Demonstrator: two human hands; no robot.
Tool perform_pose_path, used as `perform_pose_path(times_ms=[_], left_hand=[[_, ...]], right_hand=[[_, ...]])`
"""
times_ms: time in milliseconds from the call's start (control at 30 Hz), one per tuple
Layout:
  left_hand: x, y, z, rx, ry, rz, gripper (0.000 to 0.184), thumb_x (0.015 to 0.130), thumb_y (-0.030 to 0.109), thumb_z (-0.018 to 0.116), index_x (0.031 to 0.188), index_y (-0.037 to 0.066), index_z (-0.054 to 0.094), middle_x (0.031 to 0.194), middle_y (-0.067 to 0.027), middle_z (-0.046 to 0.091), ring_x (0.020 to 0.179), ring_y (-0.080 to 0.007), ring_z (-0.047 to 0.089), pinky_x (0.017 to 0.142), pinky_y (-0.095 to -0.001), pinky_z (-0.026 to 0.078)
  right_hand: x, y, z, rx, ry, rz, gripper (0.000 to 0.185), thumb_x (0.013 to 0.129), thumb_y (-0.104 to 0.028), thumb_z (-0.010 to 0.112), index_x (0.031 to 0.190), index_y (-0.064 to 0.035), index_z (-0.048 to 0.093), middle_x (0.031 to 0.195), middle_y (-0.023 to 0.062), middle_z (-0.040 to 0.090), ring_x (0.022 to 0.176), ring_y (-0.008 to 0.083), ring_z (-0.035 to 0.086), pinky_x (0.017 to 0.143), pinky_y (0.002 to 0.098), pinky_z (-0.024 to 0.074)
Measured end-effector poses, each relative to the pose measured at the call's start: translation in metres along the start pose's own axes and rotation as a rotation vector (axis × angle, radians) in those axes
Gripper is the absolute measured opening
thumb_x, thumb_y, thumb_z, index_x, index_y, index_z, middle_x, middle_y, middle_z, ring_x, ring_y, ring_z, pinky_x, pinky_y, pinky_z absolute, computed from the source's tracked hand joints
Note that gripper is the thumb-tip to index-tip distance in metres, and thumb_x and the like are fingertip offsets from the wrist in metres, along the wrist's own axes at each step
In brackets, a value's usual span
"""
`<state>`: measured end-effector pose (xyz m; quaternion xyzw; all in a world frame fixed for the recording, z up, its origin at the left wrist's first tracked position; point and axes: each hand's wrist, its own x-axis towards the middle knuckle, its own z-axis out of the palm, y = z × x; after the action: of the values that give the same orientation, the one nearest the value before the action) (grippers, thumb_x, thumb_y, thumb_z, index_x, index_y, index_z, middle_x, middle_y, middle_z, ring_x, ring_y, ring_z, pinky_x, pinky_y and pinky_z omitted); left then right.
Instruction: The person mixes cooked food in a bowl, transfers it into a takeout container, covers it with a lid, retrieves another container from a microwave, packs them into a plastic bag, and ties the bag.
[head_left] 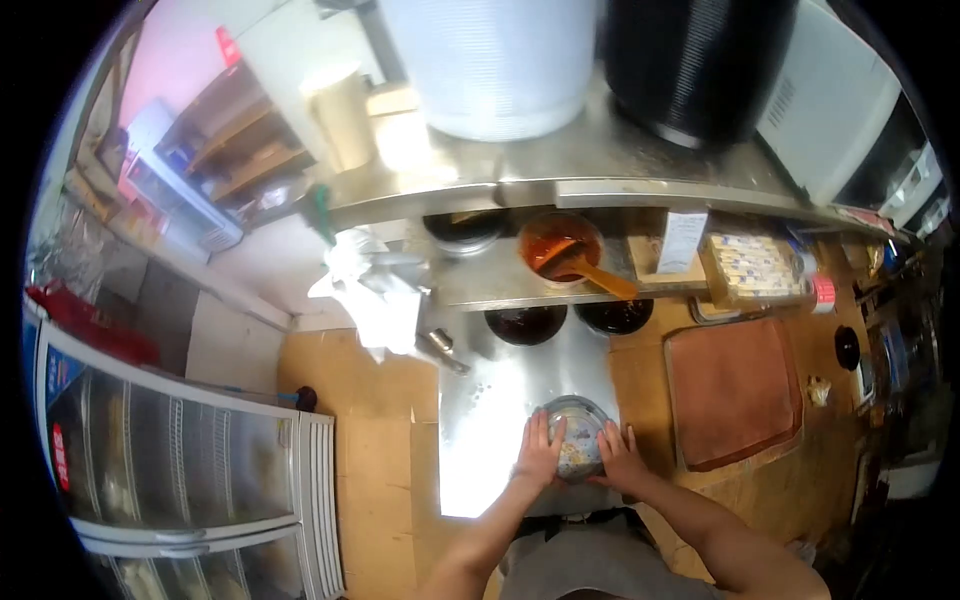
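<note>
A round, shallow metal bowl point(576, 408) sits at the near edge of the steel counter point(480, 400), close to my body. Grey, bluish and yellow bits show inside it, too blurred to name. My left hand point(541, 450) grips the bowl's left side, with fingers over the rim. On the opposite side my right hand point(620, 461) holds the rim in the same way. Two dark round dishes, the left dish point(526, 324) and the right dish point(614, 315), stand farther back on the counter.
A shelf above the counter carries a bowl of red sauce point(540, 238) with an orange-handled brush point(600, 278). White plastic bags point(375, 300) hang at the left. A reddish-brown board point(735, 395) lies right. A glass-door fridge point(180, 450) stands left; a white bucket point(495, 65) sits on the upper shelf.
</note>
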<state>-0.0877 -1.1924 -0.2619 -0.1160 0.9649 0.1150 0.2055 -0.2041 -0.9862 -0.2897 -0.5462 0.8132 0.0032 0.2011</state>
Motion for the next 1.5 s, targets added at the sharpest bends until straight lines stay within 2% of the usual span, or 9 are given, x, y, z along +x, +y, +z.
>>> perform_pose_path(times_ms=[133,267,400,467,600,800,1033,1267,1500], left_hand=[[0.007,0.017,0.005,0.079,0.006,-0.102,0.137,0.063,0.067,0.081,0.160,0.006,0.005,0.161,-0.0347,0.009,0.151,-0.0474,0.009,0.123,-0.0539,0.008],[-0.027,0.012,-0.006,-0.211,0.294,0.202,0.095,0.082,0.049,0.075,0.156,0.011,0.029,0.158,-0.0247,0.028,0.149,-0.0429,0.022,0.122,-0.0547,0.017],[-0.078,-0.009,0.027,-0.627,0.609,0.167,0.056,0.089,0.030,0.072,0.139,0.011,0.053,0.141,-0.0183,0.052,0.132,-0.0372,0.048,0.109,-0.0446,0.041],[-0.121,-0.028,0.053,-0.890,0.629,-0.006,0.045,0.090,0.026,0.070,0.131,0.010,0.060,0.125,-0.0158,0.063,0.115,-0.0317,0.062,0.097,-0.0401,0.051],[-0.215,-0.074,0.112,-1.169,0.512,-0.406,0.045,0.092,0.029,0.068,0.132,0.010,0.060,0.101,-0.0122,0.073,0.093,-0.0235,0.071,0.084,-0.0352,0.056],[-0.303,-0.107,0.170,-0.998,0.835,-0.661,0.032,0.090,0.031,0.069,0.110,0.007,0.067,0.083,-0.0179,0.069,0.076,-0.0340,0.068,0.070,-0.0405,0.055],[-0.290,-0.117,0.188,-1.137,0.764,-0.672,0.034,0.090,0.032,0.069,0.110,0.004,0.067,0.089,-0.0190,0.071,0.080,-0.0309,0.070,0.072,-0.0410,0.055],[-0.257,-0.134,0.183,-1.125,0.429,-0.452,0.048,0.094,0.039,0.066,0.132,0.011,0.062,0.103,-0.0123,0.075,0.093,-0.0242,0.073,0.085,-0.0346,0.056],[-0.264,-0.124,0.139,-1.058,0.484,-0.536,0.043,0.092,0.031,0.067,0.127,0.007,0.064,0.099,-0.0198,0.073,0.089,-0.0325,0.072,0.080,-0.0395,0.057]], right_hand=[[-0.005,-0.008,-0.012,0.013,0.038,0.011,0.106,0.083,-0.062,0.068,0.151,0.0088,0.028,0.160,0.0321,0.016,0.152,0.0469,0.007,0.119,0.0649,0.0052],[0.000,-0.033,-0.036,0.205,0.097,0.115,0.074,0.089,-0.043,0.063,0.148,-0.0042,0.043,0.159,0.0281,0.027,0.150,0.0467,0.014,0.117,0.0675,0.0090],[0.035,-0.074,-0.085,0.094,0.293,0.016,0.043,0.090,-0.028,0.067,0.126,-0.0045,0.064,0.132,0.0158,0.062,0.134,0.0376,0.047,0.112,0.0559,0.0319],[0.064,-0.112,-0.134,0.851,0.148,-0.005,0.041,0.092,-0.019,0.065,0.128,-0.0022,0.060,0.136,0.0185,0.058,0.127,0.0379,0.053,0.109,0.0452,0.0407],[0.154,-0.183,-0.209,0.704,0.859,-0.289,0.033,0.092,-0.015,0.067,0.122,-0.0003,0.062,0.112,0.0178,0.069,0.103,0.0337,0.067,0.088,0.0375,0.0522],[0.233,-0.196,-0.195,0.875,0.669,-0.090,0.021,0.093,-0.012,0.070,0.107,0.0035,0.070,0.084,0.0078,0.072,0.074,0.0085,0.059,0.068,0.0274,0.0476],[0.201,-0.208,-0.221,1.142,0.486,-0.200,0.019,0.092,-0.014,0.073,0.099,0.0043,0.072,0.074,-0.0031,0.064,0.070,0.0049,0.051,0.063,0.0258,0.0442],[0.183,-0.190,-0.236,0.836,0.381,-0.210,0.016,0.095,-0.014,0.068,0.098,0.0009,0.074,0.072,-0.0006,0.065,0.070,0.0037,0.050,0.062,0.0260,0.0440],[0.171,-0.202,-0.262,0.608,0.508,-0.259,0.021,0.086,-0.016,0.077,0.076,0.0009,0.071,0.063,0.0076,0.064,0.057,0.0121,0.055,0.057,0.0302,0.0444]])
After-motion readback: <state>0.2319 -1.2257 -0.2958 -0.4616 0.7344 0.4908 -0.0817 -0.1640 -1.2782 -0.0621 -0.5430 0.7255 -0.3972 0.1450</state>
